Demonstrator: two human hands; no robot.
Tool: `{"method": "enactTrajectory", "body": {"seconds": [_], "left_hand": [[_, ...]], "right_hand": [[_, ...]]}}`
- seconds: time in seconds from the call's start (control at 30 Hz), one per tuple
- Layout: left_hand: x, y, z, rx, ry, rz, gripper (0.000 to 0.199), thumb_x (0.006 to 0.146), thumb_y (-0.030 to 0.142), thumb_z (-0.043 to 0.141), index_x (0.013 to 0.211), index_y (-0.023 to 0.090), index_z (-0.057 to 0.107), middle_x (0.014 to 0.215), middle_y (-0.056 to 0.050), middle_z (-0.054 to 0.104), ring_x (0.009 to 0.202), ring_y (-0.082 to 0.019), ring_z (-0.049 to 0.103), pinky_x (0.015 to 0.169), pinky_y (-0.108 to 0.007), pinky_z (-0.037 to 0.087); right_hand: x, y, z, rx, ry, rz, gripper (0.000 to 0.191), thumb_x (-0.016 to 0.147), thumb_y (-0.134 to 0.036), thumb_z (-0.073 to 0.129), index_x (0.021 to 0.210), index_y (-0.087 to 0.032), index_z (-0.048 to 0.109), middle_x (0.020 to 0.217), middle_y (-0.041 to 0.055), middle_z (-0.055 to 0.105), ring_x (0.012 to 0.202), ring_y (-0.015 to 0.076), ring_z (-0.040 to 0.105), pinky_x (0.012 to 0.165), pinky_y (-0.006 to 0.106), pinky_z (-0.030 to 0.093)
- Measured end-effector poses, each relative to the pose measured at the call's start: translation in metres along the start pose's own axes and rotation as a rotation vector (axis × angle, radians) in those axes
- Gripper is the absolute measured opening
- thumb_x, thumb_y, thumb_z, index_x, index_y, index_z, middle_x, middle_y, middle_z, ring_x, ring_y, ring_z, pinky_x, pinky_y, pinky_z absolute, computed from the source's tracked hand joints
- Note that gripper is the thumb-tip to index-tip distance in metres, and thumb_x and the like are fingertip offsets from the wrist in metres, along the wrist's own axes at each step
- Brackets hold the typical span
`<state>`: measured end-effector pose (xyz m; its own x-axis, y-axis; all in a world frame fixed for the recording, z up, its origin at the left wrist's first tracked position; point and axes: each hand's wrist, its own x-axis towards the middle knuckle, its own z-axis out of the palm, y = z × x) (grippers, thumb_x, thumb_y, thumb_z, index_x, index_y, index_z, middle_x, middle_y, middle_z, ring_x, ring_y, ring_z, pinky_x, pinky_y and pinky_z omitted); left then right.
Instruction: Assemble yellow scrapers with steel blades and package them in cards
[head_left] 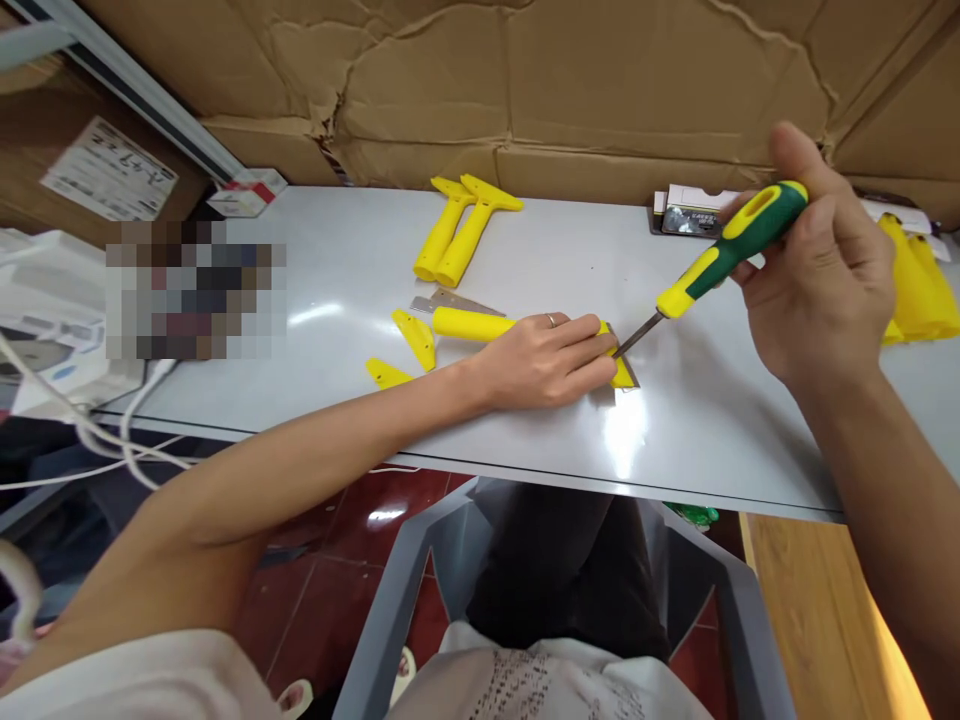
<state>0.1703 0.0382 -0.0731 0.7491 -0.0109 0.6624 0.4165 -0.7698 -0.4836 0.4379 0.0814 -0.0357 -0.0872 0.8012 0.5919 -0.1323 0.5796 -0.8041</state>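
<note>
A yellow scraper (pixel 472 324) lies on the grey table, its handle pointing left and a metal blade edge showing at its right end. My left hand (pixel 551 362) is closed over the head end and presses it down. In my right hand (pixel 825 270) is a screwdriver (pixel 731 252) with a green and yellow handle, held tilted. Its tip meets the scraper head beside my left fingertips; the exact contact point is partly hidden. Left of the scraper are two loose yellow cover pieces (pixel 415 338) and, just behind the handle, flat metal blades (pixel 457 302).
Two yellow scraper handles (pixel 469 230) lie farther back. More yellow parts (pixel 922 280) rest at the far right, near dark blade packs (pixel 688 220). Cardboard (pixel 427 90) walls the back edge. White cables (pixel 135 420) and a small red-white box (pixel 247 192) are at the left.
</note>
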Motion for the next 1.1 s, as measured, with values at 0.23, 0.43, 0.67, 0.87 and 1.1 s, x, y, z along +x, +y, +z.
{"method": "enactTrajectory", "body": {"seconds": [0.23,0.43,0.67,0.87,1.1], "left_hand": [[0.002,0.0,-0.002,-0.037,0.007,0.016,0.028,0.108,0.01,0.057,0.081,0.02,0.056,0.092,-0.003,0.081,0.08,-0.016,0.069,0.054,-0.028,0.044],[0.002,0.001,-0.004,-0.021,-0.027,0.027,0.027,0.109,0.01,0.056,0.083,0.02,0.059,0.096,-0.003,0.082,0.084,-0.015,0.07,0.058,-0.027,0.049],[-0.001,0.002,0.002,-0.066,-0.001,0.013,0.025,0.111,0.013,0.057,0.087,0.018,0.062,0.103,-0.003,0.083,0.092,-0.014,0.073,0.06,-0.025,0.053],[-0.005,0.003,0.008,-0.162,0.043,-0.046,0.018,0.108,0.02,0.064,0.091,0.017,0.062,0.096,-0.005,0.082,0.094,-0.018,0.076,0.066,-0.027,0.061],[-0.008,0.003,0.007,-0.148,-0.012,-0.033,0.022,0.111,0.025,0.062,0.09,0.018,0.063,0.099,-0.005,0.082,0.092,-0.018,0.075,0.063,-0.028,0.059]], "right_hand": [[-0.002,-0.001,-0.003,-0.021,-0.01,-0.025,0.047,0.079,-0.062,0.094,0.12,-0.042,0.086,0.092,0.0006,0.076,0.081,0.0194,0.074,0.07,0.035,0.066],[-0.006,-0.015,-0.002,-0.004,-0.128,0.136,0.054,0.086,-0.055,0.088,0.138,-0.046,0.078,0.121,0.0004,0.08,0.115,0.0269,0.076,0.093,0.044,0.068],[0.011,-0.022,0.011,-0.172,-0.136,-0.105,0.043,0.084,-0.059,0.092,0.122,-0.039,0.087,0.087,-0.0018,0.073,0.08,0.0173,0.076,0.081,0.038,0.069],[0.021,-0.046,0.035,-0.12,-0.521,0.038,0.04,0.104,-0.047,0.074,0.144,-0.047,0.073,0.134,-0.0035,0.078,0.127,0.0276,0.075,0.106,0.048,0.068],[0.013,-0.04,0.05,-0.013,-0.35,0.051,0.035,0.087,-0.042,0.093,0.117,-0.029,0.081,0.096,-0.0003,0.075,0.082,0.0213,0.078,0.075,0.042,0.074]]}}
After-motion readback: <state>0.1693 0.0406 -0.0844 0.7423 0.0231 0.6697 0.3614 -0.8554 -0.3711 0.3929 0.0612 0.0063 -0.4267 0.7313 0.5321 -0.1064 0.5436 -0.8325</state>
